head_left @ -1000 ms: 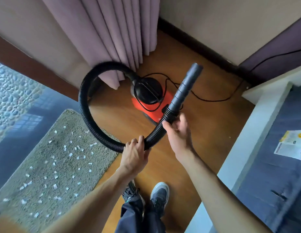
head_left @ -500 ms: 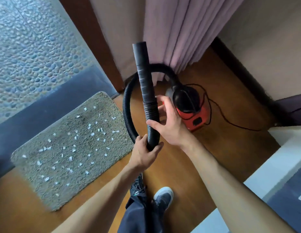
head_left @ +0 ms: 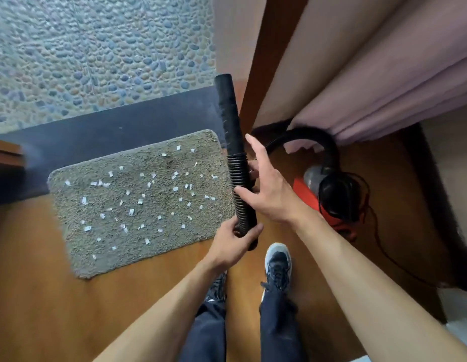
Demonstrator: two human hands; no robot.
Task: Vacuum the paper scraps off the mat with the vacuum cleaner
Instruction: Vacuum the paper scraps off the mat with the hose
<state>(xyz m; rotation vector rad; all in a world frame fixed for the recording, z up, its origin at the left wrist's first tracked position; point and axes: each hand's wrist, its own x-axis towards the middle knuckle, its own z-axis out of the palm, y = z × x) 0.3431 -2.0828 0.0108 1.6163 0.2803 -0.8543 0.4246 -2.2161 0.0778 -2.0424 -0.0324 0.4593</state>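
Head view: the left hand (head_left: 233, 244) has its fingers wrapped round the ribbed hose (head_left: 238, 189); the right hand (head_left: 269, 189) is spread open beside it, holding nothing. Scraps (head_left: 138, 199) litter the mat (head_left: 78, 259). The hose looks light and bendy; gripping near the stiff nozzle (head_left: 227, 111) should steer best.

The right hand (head_left: 269, 194) covers part of the hose (head_left: 238, 189), and its fingertips beyond the hose are hidden. The vacuum (head_left: 329, 197) at 3 o'clock is blurred, its body partly behind coiled cord (head_left: 368, 205). The curtain (head_left: 378, 82) runs off the frame at 1 o'clock. Both forearms are cut off at 6 o'clock. The scraps (head_left: 138, 202) are too small for their shapes to be read.
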